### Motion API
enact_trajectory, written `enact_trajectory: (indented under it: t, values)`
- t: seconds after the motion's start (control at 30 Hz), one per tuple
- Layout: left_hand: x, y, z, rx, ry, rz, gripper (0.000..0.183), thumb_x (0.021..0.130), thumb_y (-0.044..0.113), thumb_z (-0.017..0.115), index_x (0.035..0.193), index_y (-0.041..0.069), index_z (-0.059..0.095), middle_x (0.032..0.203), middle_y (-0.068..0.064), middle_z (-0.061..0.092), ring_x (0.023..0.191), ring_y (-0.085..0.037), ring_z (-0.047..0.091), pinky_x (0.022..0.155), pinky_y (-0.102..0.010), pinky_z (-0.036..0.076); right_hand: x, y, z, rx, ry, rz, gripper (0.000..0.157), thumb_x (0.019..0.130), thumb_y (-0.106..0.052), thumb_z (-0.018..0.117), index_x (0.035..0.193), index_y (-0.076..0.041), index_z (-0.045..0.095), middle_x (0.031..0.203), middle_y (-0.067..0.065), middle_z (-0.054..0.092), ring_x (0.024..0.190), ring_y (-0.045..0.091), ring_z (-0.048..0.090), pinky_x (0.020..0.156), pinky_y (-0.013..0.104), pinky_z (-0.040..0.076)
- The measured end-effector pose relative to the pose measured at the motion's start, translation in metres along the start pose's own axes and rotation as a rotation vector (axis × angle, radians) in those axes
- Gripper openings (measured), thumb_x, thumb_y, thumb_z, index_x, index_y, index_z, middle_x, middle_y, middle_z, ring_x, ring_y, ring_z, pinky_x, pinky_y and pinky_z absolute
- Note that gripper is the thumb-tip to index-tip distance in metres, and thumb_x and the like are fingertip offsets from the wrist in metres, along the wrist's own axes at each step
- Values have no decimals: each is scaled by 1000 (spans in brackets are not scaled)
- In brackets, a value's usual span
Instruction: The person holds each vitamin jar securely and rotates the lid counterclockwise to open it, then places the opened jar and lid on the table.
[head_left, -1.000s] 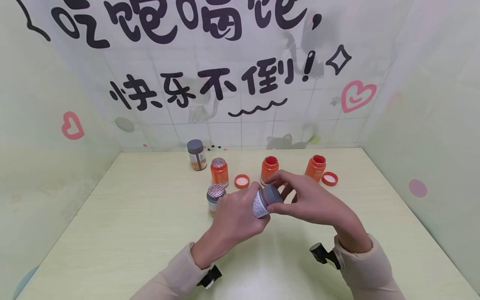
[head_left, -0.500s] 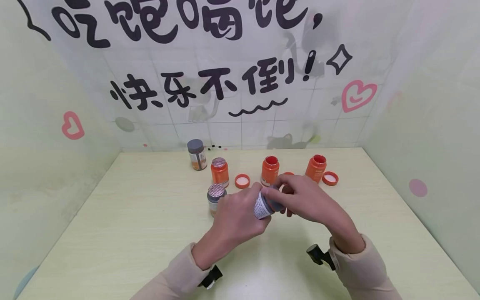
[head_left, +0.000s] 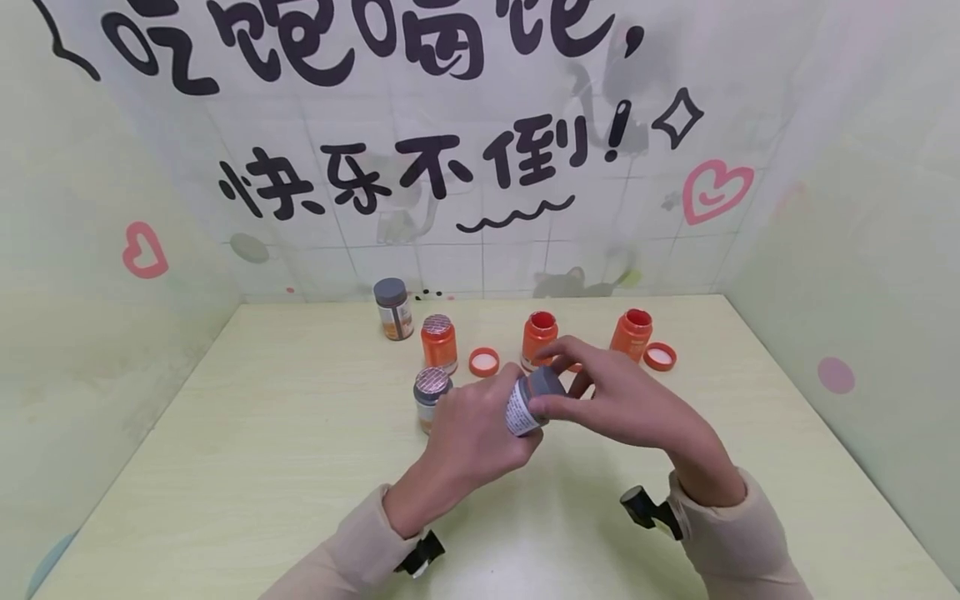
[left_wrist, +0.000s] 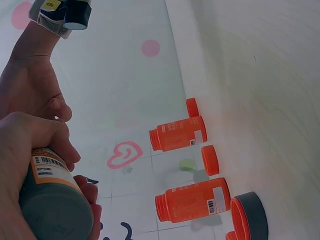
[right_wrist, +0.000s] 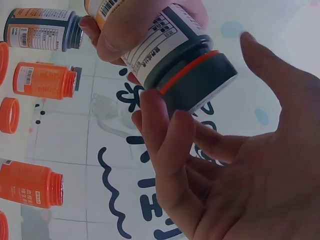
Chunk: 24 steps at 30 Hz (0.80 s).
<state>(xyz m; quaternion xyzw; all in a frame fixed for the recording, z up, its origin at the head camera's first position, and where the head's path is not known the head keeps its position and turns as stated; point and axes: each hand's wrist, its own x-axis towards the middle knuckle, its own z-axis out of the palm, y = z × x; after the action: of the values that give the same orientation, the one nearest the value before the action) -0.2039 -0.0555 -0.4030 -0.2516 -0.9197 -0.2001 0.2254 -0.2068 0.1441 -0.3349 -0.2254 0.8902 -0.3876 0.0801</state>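
My left hand [head_left: 476, 425] grips a dark grey supplement bottle [head_left: 522, 410] with a white label, tilted above the table. Its grey cap [right_wrist: 200, 82] is on, with an orange ring showing at the cap's lower edge. At that cap is my right hand [head_left: 626, 396]; in the right wrist view its fingertips [right_wrist: 155, 110] touch the cap's side, while the thumb stands apart from it. A second grey bottle [head_left: 426, 410], topped with a foil seal, stands just behind my left hand, partly hidden by it.
A capped grey bottle [head_left: 393, 312] stands at the back. Near it is a foil-sealed orange bottle [head_left: 439, 346], with two uncapped orange bottles farther right, one here [head_left: 632, 335]. Orange caps [head_left: 483, 362] lie among them. A loose grey cap [left_wrist: 252, 217] shows in the left wrist view.
My right hand's fingers closed over the cap half a second ago, and now they have spread and turned back round it. The left hand and bottle stay nearly still.
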Motion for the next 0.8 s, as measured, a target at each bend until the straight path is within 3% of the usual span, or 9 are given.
enact_trajectory:
  t: [0.17,0.3,0.4,0.53,0.7,0.8]
  values:
    - [-1,1,-1,46,-13,15,49,73,39,79,109,15,56,78,6,66,53,-8,53,47,-17,40,6,-1,7,40,8,127,41,91,-57,62,110,-21,63,85,3,68,62,20,65,59,36,55]
    - [-1,1,0,56,-15,21,47,73,39,78,107,15,56,76,6,65,52,-8,51,46,-16,38,6,0,8,18,-13,100,31,91,-49,65,105,-20,66,81,2,66,62,19,64,59,36,55]
    - [0,2,1,44,-13,19,45,73,39,78,106,15,57,75,6,64,51,-7,50,46,-16,37,1,1,3,-19,-25,14,28,90,-40,70,114,-27,64,91,-4,66,74,16,65,63,34,56]
    - [1,2,4,-1,-14,3,46,72,37,77,107,15,58,74,6,64,52,-7,50,47,-16,38,-3,2,-2,-76,-31,-130,39,88,-27,75,124,-29,60,104,-12,65,88,13,63,68,28,56]
    - [0,2,4,-85,-48,-31,48,73,37,78,110,14,58,78,5,66,56,-8,54,51,-16,42,-4,5,-6,-111,-39,-315,46,84,-15,78,125,-26,61,118,-14,63,97,9,61,77,28,57]
    - [0,3,4,-170,-77,-51,47,73,35,78,111,15,58,82,4,69,60,-8,58,55,-17,45,-4,7,-8,-114,-48,-384,49,83,-9,79,125,-28,61,121,-14,62,103,7,59,81,28,56]
